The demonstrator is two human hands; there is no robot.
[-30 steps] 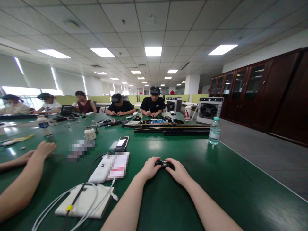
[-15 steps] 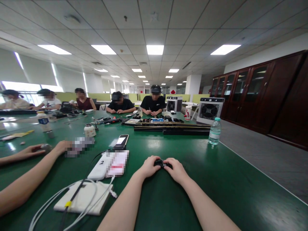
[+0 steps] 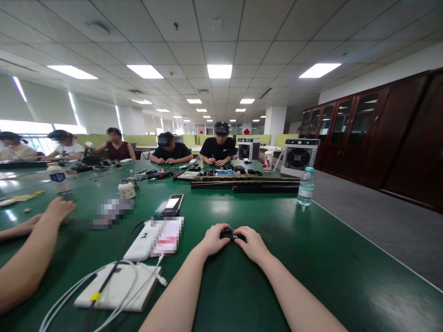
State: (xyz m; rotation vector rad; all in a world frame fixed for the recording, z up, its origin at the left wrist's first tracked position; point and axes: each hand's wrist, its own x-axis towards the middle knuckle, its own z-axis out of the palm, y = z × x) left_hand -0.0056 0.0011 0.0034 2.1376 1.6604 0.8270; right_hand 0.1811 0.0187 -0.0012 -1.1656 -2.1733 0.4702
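Observation:
On the green table [image 3: 321, 272] in front of me, my left hand [image 3: 217, 238] and my right hand [image 3: 249, 240] meet around a small black object [image 3: 229, 234]. Thumbs and fingers of both hands are closed on it from either side. It looks dark and rounded, low to the tabletop; the fingers cover much of it, so its exact kind cannot be made out. To the left of my hands lie a pink-and-white item [image 3: 168, 236], blurred out, and a white power bank [image 3: 140, 242] marked "2".
A white flat box [image 3: 114, 288] with cables lies left of my forearm, near a phone [image 3: 172, 204]. A co-worker's hand [image 3: 59, 210] is at far left. Black rails [image 3: 266, 189] and a water bottle [image 3: 306, 186] stand further back. Several people sit across the table.
The co-worker's near hand at the left has drawn back from the blurred item towards their other hand. My hands keep their hold on the black object. The view has shifted slightly.

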